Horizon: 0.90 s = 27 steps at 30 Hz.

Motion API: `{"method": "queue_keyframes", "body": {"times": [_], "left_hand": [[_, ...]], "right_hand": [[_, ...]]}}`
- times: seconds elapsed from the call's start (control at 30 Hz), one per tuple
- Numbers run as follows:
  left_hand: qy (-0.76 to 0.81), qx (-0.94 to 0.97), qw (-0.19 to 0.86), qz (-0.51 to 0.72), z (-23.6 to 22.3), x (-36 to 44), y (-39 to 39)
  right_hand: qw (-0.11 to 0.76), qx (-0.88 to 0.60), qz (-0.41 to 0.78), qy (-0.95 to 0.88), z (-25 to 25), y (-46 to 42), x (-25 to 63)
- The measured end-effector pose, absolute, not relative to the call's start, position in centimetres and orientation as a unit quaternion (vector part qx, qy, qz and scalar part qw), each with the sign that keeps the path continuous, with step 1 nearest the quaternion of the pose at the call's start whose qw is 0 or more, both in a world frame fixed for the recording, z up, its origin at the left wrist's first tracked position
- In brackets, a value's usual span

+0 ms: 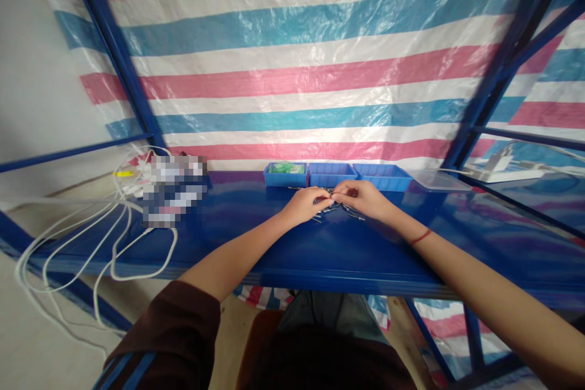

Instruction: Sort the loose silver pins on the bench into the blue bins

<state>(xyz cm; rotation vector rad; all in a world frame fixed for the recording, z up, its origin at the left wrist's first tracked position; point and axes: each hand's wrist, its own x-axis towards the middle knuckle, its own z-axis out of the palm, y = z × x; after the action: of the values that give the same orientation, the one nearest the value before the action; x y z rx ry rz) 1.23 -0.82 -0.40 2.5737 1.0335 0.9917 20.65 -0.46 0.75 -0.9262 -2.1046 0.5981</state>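
Striped plastic sheeting [292, 73] is hanging behind a glossy blue table [283, 250], where thin, silvery-tipped dark pieces [354, 213] are lying beneath left hand [305, 204] and right hand [363, 198], both pinching closed, contents unclear.

- Striped plastic sheeting [292, 70] stretches right across the back, catching light!
- White cables [175, 242] loop over the left end of the blue table [219, 256].
- Over right, a white power strip [507, 175] near a clear panel [441, 180]!

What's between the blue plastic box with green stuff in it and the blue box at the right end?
Another blue, open, rectangular plastic box sits between them, as the head view shows.
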Motion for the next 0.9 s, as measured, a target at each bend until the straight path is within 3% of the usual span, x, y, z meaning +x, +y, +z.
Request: {"method": "queue_keyframes", "body": {"times": [0.3, 0.5, 0.9], "left_hand": [[0.348, 0.851, 0.142, 0.367, -0.6, 1.3, -0.4], [0.319, 0.858, 0.178, 0.363, -0.6, 1.6, -1.0], [0.353, 0.818, 0.107, 0.441, 0.5, 1.5, -1.3]], "right_hand": [[0.392, -0.358, 0.361, -0.767, 1.8, -1.7, 20.3], [0.414, -0.350, 0.263, -0.798, 1.8, -1.6, 20.1], [0.410, -0.362, 0.143, -0.825, 1.6, -1.2, 20.7]]}}
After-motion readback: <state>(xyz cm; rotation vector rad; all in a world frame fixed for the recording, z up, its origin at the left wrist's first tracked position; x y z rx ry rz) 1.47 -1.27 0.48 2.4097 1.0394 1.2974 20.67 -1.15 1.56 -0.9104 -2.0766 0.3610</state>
